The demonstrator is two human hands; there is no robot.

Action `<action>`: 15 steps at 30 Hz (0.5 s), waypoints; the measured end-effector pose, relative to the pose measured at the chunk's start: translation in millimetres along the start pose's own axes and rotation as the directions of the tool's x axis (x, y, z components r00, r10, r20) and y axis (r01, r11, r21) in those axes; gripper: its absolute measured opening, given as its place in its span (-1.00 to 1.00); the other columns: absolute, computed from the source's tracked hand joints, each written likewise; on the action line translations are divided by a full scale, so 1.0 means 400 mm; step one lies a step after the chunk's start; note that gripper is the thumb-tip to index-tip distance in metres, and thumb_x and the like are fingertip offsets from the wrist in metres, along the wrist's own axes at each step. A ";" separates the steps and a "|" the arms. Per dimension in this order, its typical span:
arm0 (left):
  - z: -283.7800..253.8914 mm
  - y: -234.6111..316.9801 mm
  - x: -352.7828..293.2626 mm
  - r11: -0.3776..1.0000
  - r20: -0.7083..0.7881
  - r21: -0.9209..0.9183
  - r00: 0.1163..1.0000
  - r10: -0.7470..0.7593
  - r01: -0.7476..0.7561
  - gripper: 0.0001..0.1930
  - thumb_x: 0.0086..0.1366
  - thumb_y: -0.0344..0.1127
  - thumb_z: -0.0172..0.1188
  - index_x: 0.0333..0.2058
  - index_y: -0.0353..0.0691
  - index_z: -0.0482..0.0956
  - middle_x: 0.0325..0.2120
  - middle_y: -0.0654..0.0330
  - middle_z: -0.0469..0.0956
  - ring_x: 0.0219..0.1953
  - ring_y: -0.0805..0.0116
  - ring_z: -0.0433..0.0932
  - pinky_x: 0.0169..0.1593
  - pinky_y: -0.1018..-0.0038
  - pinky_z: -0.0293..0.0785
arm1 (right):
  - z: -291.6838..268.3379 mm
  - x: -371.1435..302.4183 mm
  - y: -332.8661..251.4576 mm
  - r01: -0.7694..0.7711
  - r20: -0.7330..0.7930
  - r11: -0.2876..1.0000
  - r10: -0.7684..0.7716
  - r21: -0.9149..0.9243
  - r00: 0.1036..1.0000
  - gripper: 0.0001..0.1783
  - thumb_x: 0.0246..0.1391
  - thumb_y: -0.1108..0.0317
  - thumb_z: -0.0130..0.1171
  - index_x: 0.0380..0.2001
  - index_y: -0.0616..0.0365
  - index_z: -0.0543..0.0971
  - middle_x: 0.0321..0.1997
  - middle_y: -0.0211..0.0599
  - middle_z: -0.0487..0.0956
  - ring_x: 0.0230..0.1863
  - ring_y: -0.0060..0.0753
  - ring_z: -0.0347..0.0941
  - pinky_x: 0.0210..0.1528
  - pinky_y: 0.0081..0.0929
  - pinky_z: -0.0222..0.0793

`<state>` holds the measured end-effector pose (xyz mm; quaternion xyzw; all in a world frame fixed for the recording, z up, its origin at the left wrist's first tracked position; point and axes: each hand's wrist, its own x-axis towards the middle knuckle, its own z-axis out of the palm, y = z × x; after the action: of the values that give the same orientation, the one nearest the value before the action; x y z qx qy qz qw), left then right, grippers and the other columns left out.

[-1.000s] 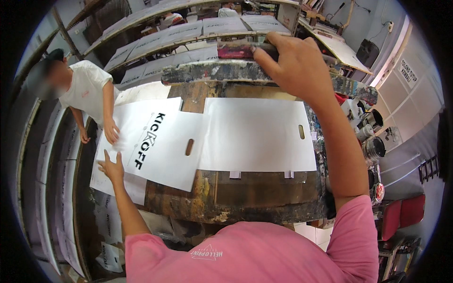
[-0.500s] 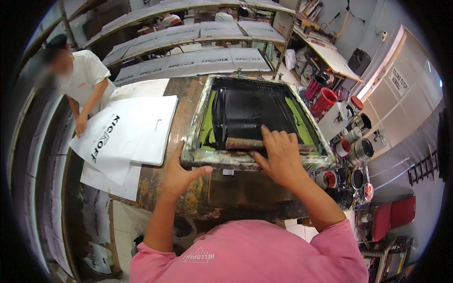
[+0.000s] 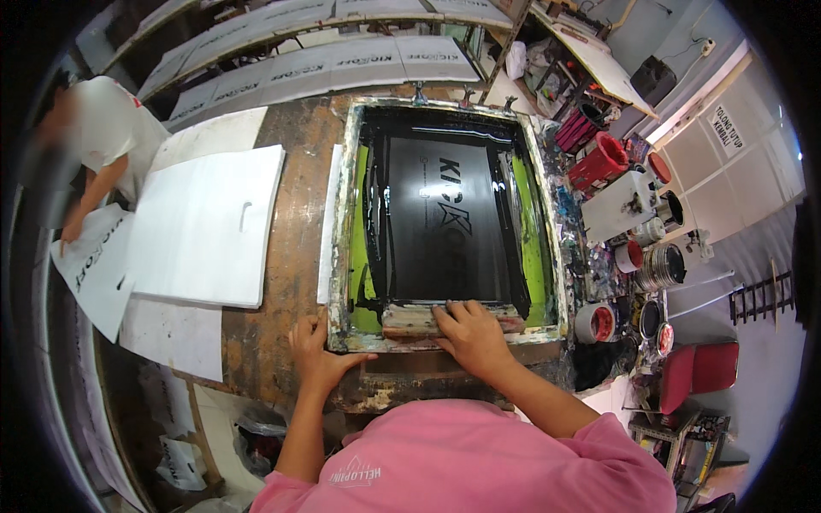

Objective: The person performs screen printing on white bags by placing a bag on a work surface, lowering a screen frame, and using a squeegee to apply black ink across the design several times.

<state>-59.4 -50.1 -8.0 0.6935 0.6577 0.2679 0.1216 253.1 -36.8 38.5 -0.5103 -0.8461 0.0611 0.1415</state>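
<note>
A screen printing frame [image 3: 339, 256] lies on the worktable, its mesh coated with black ink [image 3: 406, 248] between green strips. Dark lettering shows through the ink. At the near end of the mesh rests a wood-handled squeegee [image 3: 410, 321]. My right hand [image 3: 475, 335] is closed over its handle, fingers on top and thumb on the near side. My left hand [image 3: 323, 355] holds the frame's near left corner, fingers along the side and thumb stretched along the near edge. The edge of a white sheet [image 3: 328, 227] sticks out beneath the frame's left side.
A stack of white bags [image 3: 205, 227] lies to the left. Beyond it, a person [image 3: 120, 141] holds a printed bag [image 3: 98, 265]. Ink cans [image 3: 663, 265] and a red bucket [image 3: 603, 162] crowd the right. Racks of printed bags [image 3: 333, 70] stand behind, and a red chair [image 3: 697, 376] at right.
The lettering now shows clearly through the ink. My right hand keeps hold of the squeegee at the near end. The other person has drawn the printed bag left, off the stack. My view has shifted.
</note>
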 end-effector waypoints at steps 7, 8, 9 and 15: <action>-0.006 -0.009 0.006 0.999 0.046 -0.052 0.999 0.001 0.001 0.26 -0.48 0.35 0.75 0.22 -0.36 0.65 -0.21 0.18 0.42 -0.12 0.11 0.42 0.08 0.12 0.31 | 0.058 0.315 0.211 0.024 -0.125 0.998 -0.030 -0.049 0.992 -0.40 -0.01 0.18 0.55 0.11 0.09 0.62 -0.11 -0.21 0.55 -0.06 -0.02 0.53 -0.07 -0.09 0.56; -0.007 -0.008 0.005 0.999 0.045 -0.044 0.999 -0.004 0.006 0.23 -0.50 0.32 0.76 0.19 -0.33 0.67 -0.21 0.17 0.43 -0.12 0.10 0.41 0.06 0.13 0.32 | 0.070 0.375 0.251 0.015 -0.123 0.997 -0.025 -0.080 0.992 -0.44 0.03 0.17 0.53 0.09 0.07 0.62 -0.13 -0.21 0.54 -0.05 -0.01 0.54 -0.07 -0.09 0.56; -0.008 -0.006 0.004 0.999 0.042 -0.035 0.999 -0.009 0.010 0.20 -0.52 0.30 0.77 0.17 -0.29 0.69 -0.21 0.17 0.43 -0.12 0.10 0.40 0.04 0.13 0.33 | 0.081 0.431 0.289 0.014 -0.151 0.996 -0.027 -0.083 0.988 -0.48 0.06 0.15 0.52 0.06 0.04 0.62 -0.12 -0.21 0.56 -0.02 0.00 0.56 -0.06 -0.07 0.59; -0.010 -0.002 -0.007 0.988 0.020 -0.130 0.996 -0.082 0.084 0.04 -0.53 0.27 0.79 0.00 -0.23 0.74 -0.18 0.18 0.45 -0.06 0.11 0.42 0.08 0.15 0.38 | 0.062 0.741 0.497 0.029 -0.126 0.988 -0.048 -0.152 0.991 -0.58 0.28 -0.10 0.32 -0.09 0.01 0.65 -0.15 -0.21 0.64 -0.02 0.03 0.63 -0.08 0.00 0.60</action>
<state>-62.3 -53.4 -5.9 0.6579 0.6663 0.2999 0.1824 283.5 319.2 18.0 -0.5059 -0.8470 -0.0384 0.1586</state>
